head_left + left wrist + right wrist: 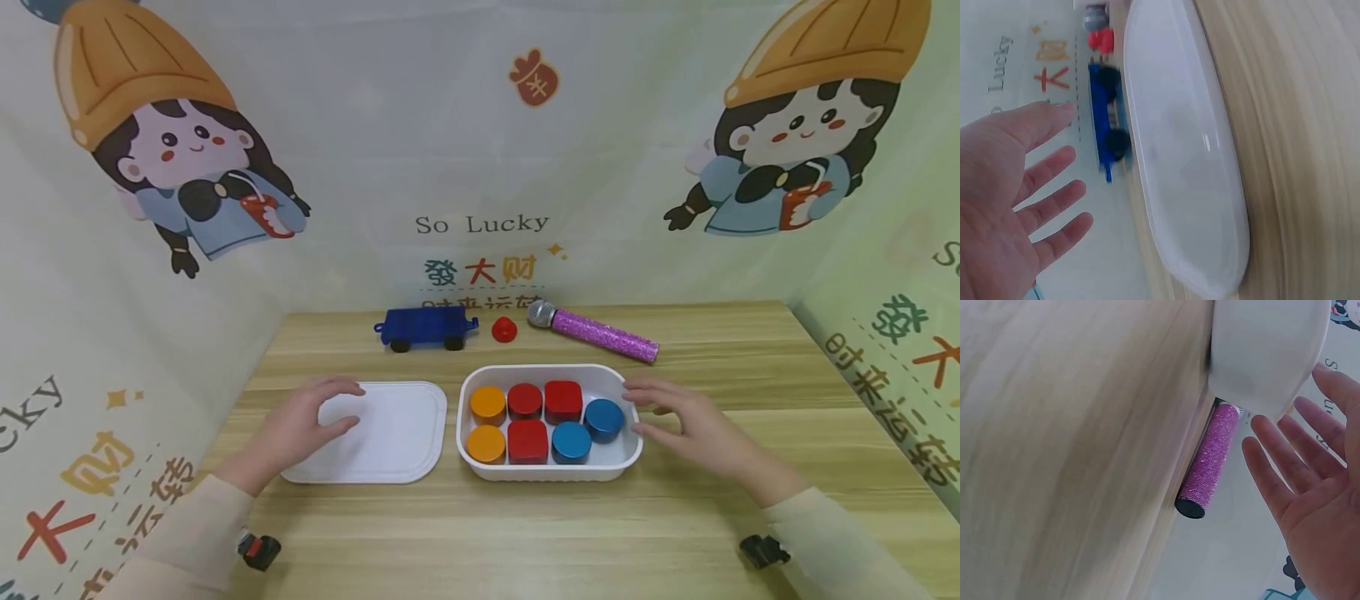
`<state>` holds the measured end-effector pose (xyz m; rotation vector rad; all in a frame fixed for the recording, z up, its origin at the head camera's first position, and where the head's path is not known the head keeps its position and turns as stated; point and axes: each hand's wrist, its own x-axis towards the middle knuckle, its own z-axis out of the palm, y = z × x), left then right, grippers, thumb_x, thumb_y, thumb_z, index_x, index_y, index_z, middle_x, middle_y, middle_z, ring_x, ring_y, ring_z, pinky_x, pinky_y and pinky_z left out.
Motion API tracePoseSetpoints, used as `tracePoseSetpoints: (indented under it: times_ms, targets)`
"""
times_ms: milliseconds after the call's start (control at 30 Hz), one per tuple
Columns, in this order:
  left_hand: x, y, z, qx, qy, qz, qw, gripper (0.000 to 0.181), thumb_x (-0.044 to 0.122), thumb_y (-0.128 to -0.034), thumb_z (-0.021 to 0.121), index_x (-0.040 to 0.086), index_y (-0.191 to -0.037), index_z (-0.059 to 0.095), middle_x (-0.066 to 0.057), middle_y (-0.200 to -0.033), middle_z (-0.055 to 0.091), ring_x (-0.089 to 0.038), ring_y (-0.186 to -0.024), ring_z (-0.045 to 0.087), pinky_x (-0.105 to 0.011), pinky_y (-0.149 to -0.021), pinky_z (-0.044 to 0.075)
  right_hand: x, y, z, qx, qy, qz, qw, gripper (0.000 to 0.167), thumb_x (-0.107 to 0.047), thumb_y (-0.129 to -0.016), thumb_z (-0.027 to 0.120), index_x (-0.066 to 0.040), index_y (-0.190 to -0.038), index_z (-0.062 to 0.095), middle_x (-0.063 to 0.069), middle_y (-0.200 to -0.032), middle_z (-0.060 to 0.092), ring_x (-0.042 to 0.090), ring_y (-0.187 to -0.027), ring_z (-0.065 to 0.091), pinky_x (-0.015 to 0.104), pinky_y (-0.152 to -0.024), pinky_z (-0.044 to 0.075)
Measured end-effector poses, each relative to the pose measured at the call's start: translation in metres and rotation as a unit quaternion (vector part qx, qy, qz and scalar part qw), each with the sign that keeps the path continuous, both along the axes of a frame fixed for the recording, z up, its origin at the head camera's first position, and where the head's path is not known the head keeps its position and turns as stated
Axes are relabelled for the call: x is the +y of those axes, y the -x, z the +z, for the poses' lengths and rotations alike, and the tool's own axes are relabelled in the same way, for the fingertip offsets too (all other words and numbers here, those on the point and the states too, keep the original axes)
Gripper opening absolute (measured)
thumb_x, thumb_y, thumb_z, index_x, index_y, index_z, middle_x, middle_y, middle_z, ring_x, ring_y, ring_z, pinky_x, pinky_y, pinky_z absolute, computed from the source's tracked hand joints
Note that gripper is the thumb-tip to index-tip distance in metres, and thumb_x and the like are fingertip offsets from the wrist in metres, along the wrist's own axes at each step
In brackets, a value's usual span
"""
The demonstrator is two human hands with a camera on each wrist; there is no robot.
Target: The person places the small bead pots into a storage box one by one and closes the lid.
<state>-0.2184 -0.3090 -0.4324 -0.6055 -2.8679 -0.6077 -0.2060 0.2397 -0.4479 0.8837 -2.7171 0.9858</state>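
Note:
A white plastic box [550, 475] stands mid-table with several coloured blocks inside. On its left side are two round orange blocks [487, 404], then a round red block [524, 402] and two squarish red blocks [527, 441]. Two round blue blocks [603, 419] lie towards the right end. My right hand [693, 425] is at the box's right rim, fingers spread and loosely bent; whether the fingertips touch it I cannot tell. Left of the box lies a flat white lid [397, 433]. Over the lid's left part hovers my left hand [300, 421], palm facing inward, holding nothing.
Along the back of the table are a blue toy wagon [425, 326] with black wheels, a small red piece [504, 330] and a microphone [600, 332] with a glittery purple handle. A printed cloth [360, 150] hangs behind and beside the wooden table [510, 533].

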Motion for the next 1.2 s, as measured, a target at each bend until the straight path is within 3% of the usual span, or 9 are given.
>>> tracePoseSetpoints:
  times_ms: [133, 333, 500, 700, 867, 1067, 1200]
  targets:
    - [-0.023, 0.002, 0.000, 0.010, 0.020, 0.016, 0.9996, 0.032, 0.014, -0.0894, 0.080, 0.008, -0.120, 0.072, -0.016, -0.127, 0.071, -0.042, -0.120, 0.065, -0.060, -0.101, 0.052, 0.000, 0.000, -0.002, 0.008, 0.000, -0.001, 1.0000, 0.037, -0.014, -0.095, 0.075, -0.001, -0.129, 0.070, 0.018, -0.145, 0.061, 0.041, -0.128, 0.061, 0.048, -0.093, 0.061]
    - [-0.054, 0.011, -0.006, -0.001, 0.017, 0.045, 0.9988, 0.033, 0.016, -0.0901, 0.080, 0.005, -0.120, 0.072, -0.021, -0.126, 0.071, -0.046, -0.121, 0.062, -0.064, -0.103, 0.048, 0.003, 0.001, -0.003, -0.014, -0.010, -0.019, 0.9997, 0.037, -0.020, -0.097, 0.073, -0.004, -0.130, 0.070, 0.016, -0.150, 0.058, 0.040, -0.127, 0.063, 0.049, -0.094, 0.060]
    - [-0.074, 0.017, -0.013, -0.034, -0.015, 0.048, 0.9982, 0.034, 0.013, -0.0904, 0.079, 0.001, -0.121, 0.072, -0.023, -0.126, 0.070, -0.048, -0.118, 0.062, -0.065, -0.100, 0.049, 0.005, 0.003, -0.004, -0.026, -0.009, -0.022, 0.9994, 0.041, -0.023, -0.098, 0.072, -0.007, -0.136, 0.067, 0.014, -0.150, 0.058, 0.034, -0.118, 0.068, 0.049, -0.093, 0.061]
    - [-0.094, 0.020, -0.025, -0.060, -0.005, 0.050, 0.9969, 0.030, 0.012, -0.0915, 0.077, 0.000, -0.118, 0.073, -0.023, -0.122, 0.071, -0.044, -0.110, 0.065, -0.061, -0.093, 0.054, 0.005, 0.002, -0.006, -0.014, 0.005, -0.002, 0.9999, 0.040, -0.019, -0.098, 0.072, -0.005, -0.135, 0.066, 0.017, -0.148, 0.059, 0.032, -0.113, 0.071, 0.046, -0.090, 0.062]
    - [-0.104, 0.020, -0.035, -0.074, -0.012, 0.044, 0.9962, 0.027, 0.010, -0.0912, 0.077, 0.002, -0.117, 0.075, -0.020, -0.121, 0.073, -0.040, -0.110, 0.067, -0.058, -0.095, 0.055, 0.004, 0.002, -0.007, -0.009, 0.005, -0.005, 0.9999, 0.040, -0.018, -0.098, 0.072, -0.005, -0.135, 0.066, 0.017, -0.149, 0.058, 0.030, -0.112, 0.072, 0.043, -0.089, 0.063]
    - [-0.106, 0.019, -0.043, -0.081, -0.013, 0.055, 0.9951, 0.023, 0.010, -0.0909, 0.077, 0.004, -0.113, 0.076, -0.018, -0.115, 0.074, -0.039, -0.109, 0.067, -0.059, -0.095, 0.054, 0.004, -0.001, -0.008, -0.005, 0.013, 0.000, 0.9999, 0.040, -0.016, -0.098, 0.071, -0.004, -0.137, 0.065, 0.018, -0.149, 0.057, 0.030, -0.111, 0.072, 0.041, -0.088, 0.063]
    - [-0.104, 0.019, -0.046, -0.077, -0.013, 0.067, 0.9947, 0.020, 0.008, -0.0901, 0.078, 0.005, -0.109, 0.077, -0.011, -0.104, 0.075, -0.027, -0.095, 0.068, -0.046, -0.086, 0.057, 0.005, 0.000, -0.010, -0.005, 0.017, 0.000, 0.9998, 0.041, -0.016, -0.098, 0.071, -0.005, -0.137, 0.065, 0.018, -0.150, 0.057, 0.029, -0.110, 0.072, 0.040, -0.087, 0.063]
